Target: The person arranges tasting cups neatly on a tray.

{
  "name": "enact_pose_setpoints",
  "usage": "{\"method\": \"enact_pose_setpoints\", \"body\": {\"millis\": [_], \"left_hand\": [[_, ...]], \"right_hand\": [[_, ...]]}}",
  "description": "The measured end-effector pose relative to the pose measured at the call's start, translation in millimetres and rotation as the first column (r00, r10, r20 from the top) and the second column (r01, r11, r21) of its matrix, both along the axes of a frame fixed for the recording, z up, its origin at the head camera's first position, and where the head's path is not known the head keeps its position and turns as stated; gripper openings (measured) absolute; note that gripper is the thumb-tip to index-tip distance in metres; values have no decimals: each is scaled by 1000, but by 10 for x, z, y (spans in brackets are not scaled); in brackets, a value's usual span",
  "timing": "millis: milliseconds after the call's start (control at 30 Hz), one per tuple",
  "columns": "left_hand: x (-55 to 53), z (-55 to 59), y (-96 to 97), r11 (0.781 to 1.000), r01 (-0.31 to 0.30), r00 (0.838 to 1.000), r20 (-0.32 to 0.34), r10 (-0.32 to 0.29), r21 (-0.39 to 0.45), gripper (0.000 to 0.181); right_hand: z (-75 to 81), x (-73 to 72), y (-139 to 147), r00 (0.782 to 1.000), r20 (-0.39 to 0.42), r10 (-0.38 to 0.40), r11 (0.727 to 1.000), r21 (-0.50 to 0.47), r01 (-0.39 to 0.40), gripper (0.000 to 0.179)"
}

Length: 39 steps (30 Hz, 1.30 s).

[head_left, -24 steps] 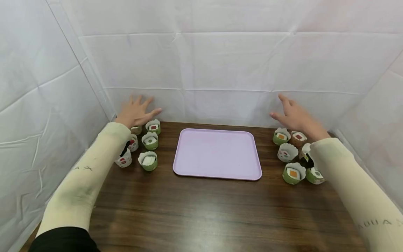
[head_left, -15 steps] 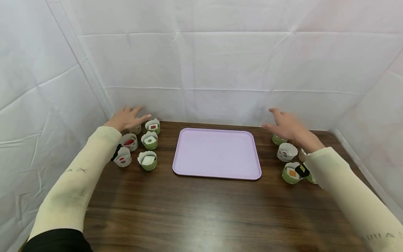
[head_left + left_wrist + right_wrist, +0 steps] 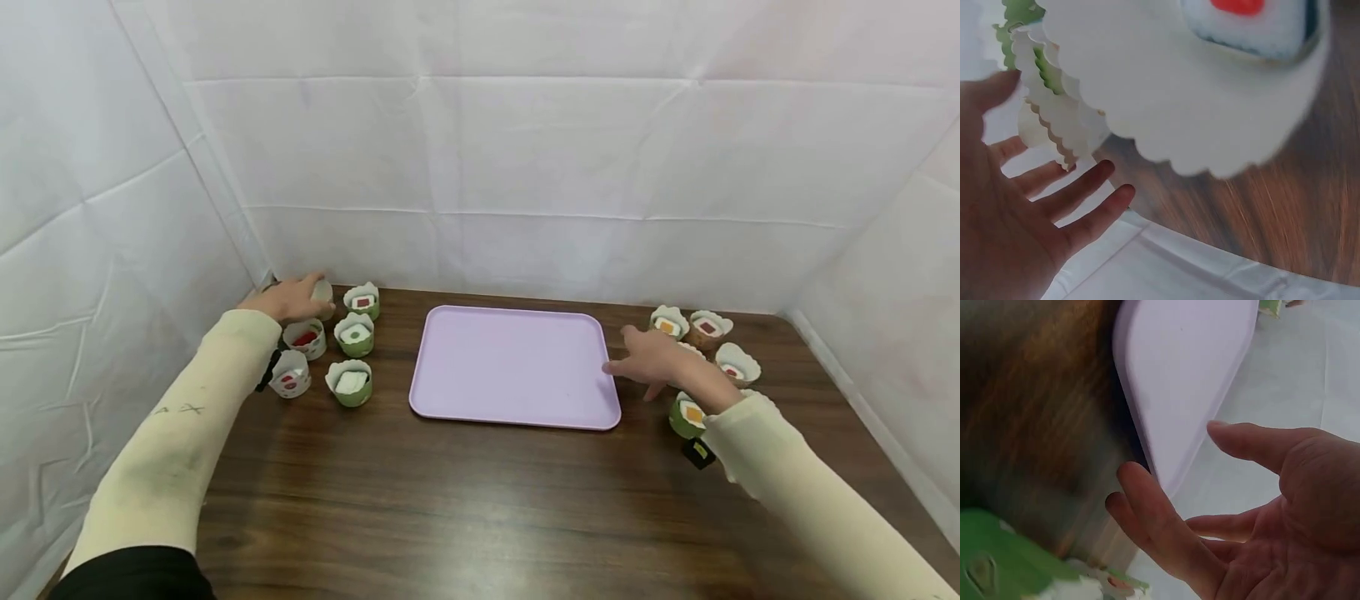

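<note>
My left hand (image 3: pixel 285 300) reaches the back-left paper baking cup (image 3: pixel 324 293). In the left wrist view its fingers are spread beside that cup (image 3: pixel 1047 128), the thumb on the other side. A larger scalloped cup (image 3: pixel 1172 94) fills the front of that view, holding a sushi-like piece (image 3: pixel 1254 25) with a red centre. My right hand (image 3: pixel 656 358) hovers between the right-hand cups and the lilac tray (image 3: pixel 516 367), fingertips overlapping the tray's right edge. The right wrist view shows this hand (image 3: pixel 1229 531) holding nothing, thumb and fingers apart, with the tray (image 3: pixel 1179 375) beyond.
More cups with sushi-like pieces stand on the left, among them a green cup (image 3: pixel 349 383) and a white one (image 3: pixel 290 375). On the right are a green cup (image 3: pixel 684 421) and brown ones (image 3: pixel 707 330). White cloth walls (image 3: pixel 525 150) enclose the brown wooden table (image 3: pixel 465 500).
My left hand has lowered from above the back-left cups to the rearmost one. My right hand has come down and toward the tray, uncovering the right-hand cups behind it.
</note>
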<state>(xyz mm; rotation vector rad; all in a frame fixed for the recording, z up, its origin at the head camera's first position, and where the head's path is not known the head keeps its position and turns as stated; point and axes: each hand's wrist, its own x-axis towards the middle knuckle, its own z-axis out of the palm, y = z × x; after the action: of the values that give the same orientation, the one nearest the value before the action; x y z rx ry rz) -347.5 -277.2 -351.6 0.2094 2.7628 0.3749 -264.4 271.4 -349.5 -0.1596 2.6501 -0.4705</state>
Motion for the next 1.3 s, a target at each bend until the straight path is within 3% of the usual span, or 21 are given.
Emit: {"method": "enact_pose_setpoints", "body": {"millis": [267, 433, 567, 767, 1000, 1300], "left_hand": [[-102, -96, 46, 1000, 9, 998, -57, -8, 10, 73], [-96, -103, 29, 1000, 11, 996, -84, -9, 26, 63], [-62, -87, 2, 1000, 0, 996, -87, 2, 29, 61], [-55, -106, -66, 999, -37, 995, -94, 40, 41, 64], [-76, -125, -104, 998, -38, 981, -187, 47, 52, 66], [-77, -82, -44, 994, -48, 965, -253, 71, 96, 73]], "right_hand": [[-171, 174, -97, 1000, -10, -17, 999, 34, 17, 87], [-235, 213, -143, 998, -37, -50, 998, 45, 51, 85], [-306, 233, -182, 997, -48, -67, 998, -4, 67, 77], [-389, 233, -175, 997, -62, -46, 991, -124, 38, 49], [-438, 224, -136, 997, -44, -67, 984, -169, 58, 71], [-469, 235, -88, 995, -29, -92, 981, -176, 86, 76]]}}
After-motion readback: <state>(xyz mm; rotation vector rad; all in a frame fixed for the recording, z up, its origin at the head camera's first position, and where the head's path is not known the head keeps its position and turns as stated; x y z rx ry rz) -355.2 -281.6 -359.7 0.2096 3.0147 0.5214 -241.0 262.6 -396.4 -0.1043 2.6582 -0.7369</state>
